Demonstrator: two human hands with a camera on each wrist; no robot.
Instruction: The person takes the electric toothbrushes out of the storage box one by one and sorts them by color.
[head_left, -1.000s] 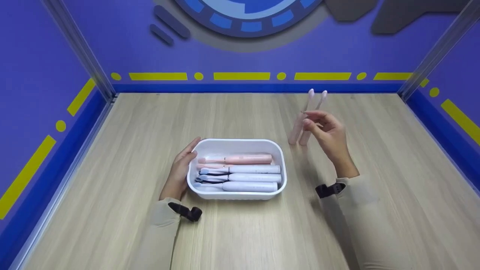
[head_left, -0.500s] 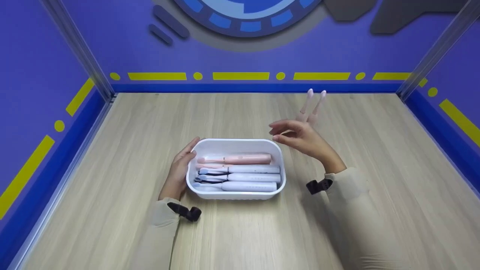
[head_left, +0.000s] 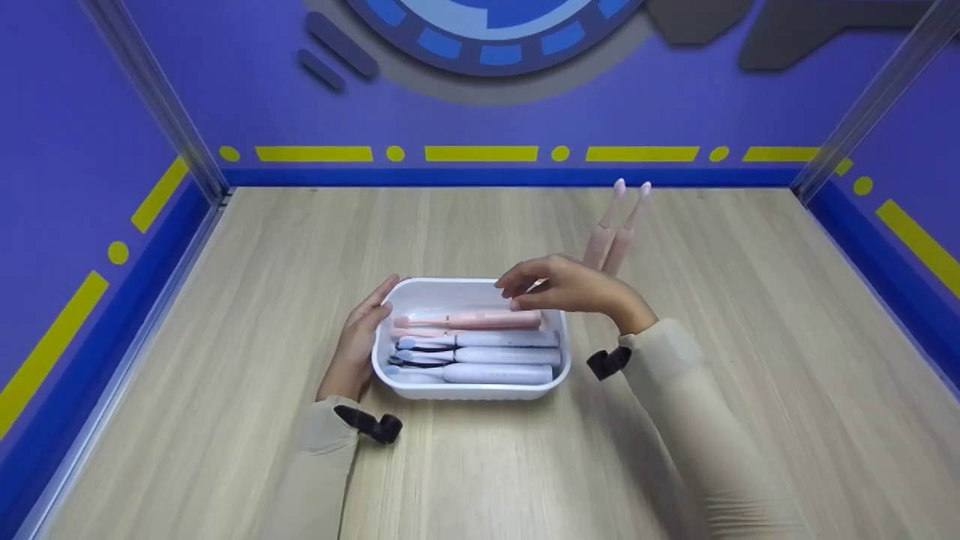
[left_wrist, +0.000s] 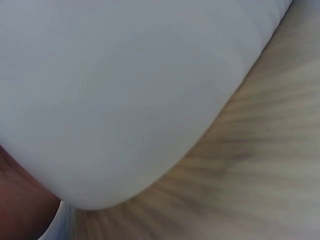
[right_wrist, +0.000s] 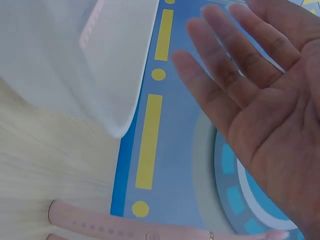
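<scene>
Electric toothbrushes (head_left: 501, 373) lie side by side in the white bin (head_left: 471, 391), a pink toothbrush (head_left: 499, 320) farthest back; two pale pink toothbrushes (head_left: 619, 250) stand upright on the worktop (head_left: 480, 465) near its far right corner. Of the hands, the left hand (head_left: 358, 337) grips the bin's left end, thumb at the rim; the right hand (head_left: 574, 289) hangs over that corner, fingers loosely bent — holding nothing. For any lift, I'd pinch the thick handle, not the slim neck — and keep the wrist clear of the standing pair.

Purple-blue walls (head_left: 480, 120) with yellow dashes (head_left: 481, 154) and metal corner posts (head_left: 160, 97) border a wood-grain tabletop (head_left: 322, 232)
</scene>
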